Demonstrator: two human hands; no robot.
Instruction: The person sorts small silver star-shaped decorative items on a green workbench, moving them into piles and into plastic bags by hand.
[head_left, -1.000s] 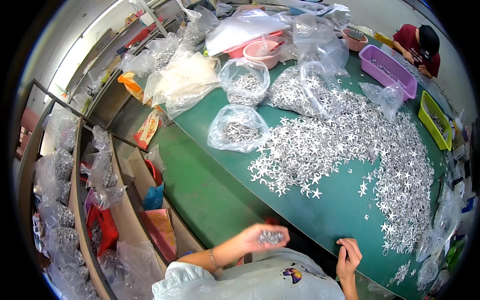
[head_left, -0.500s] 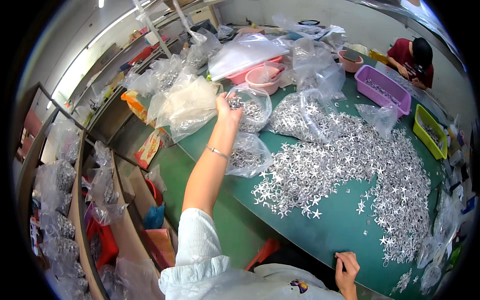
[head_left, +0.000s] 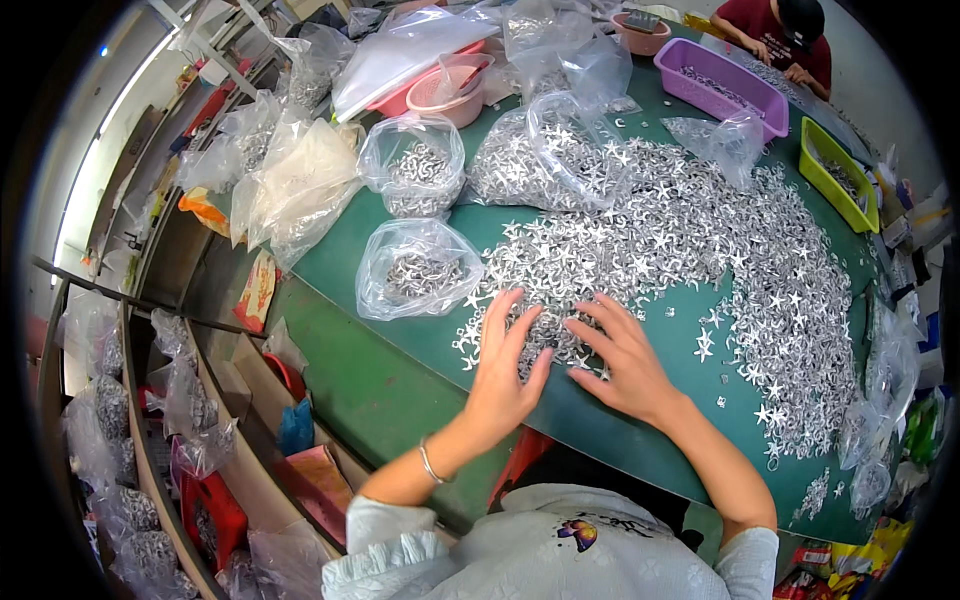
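Observation:
A wide heap of small silvery metal pieces [head_left: 640, 240], star shapes and curved bits among them, spreads over the green table [head_left: 620, 400]. At the heap's near left edge my left hand [head_left: 507, 365] rests with its fingers spread and nothing gripped. Facing it, my right hand [head_left: 622, 362] also has its fingers apart, touching the pieces. A small mound of pieces lies between the two hands. Just beyond my left hand stands an open clear plastic bag [head_left: 375, 285] partly filled with pieces. Behind it is a second open clear bag [head_left: 375, 165] with curved pieces inside.
A large bag of stars [head_left: 490, 165] lies behind the heap. Farther back are pink basins [head_left: 447, 98], a purple basket [head_left: 690, 85] and a lime-green basket [head_left: 815, 170]. Another person [head_left: 770, 35] works at the far right. Shelves with filled bags [head_left: 135, 510] stand at left.
My left hand has left the farther clear bag and come back to the heap. My right hand has moved from the table's near edge to the pieces. The view has shifted.

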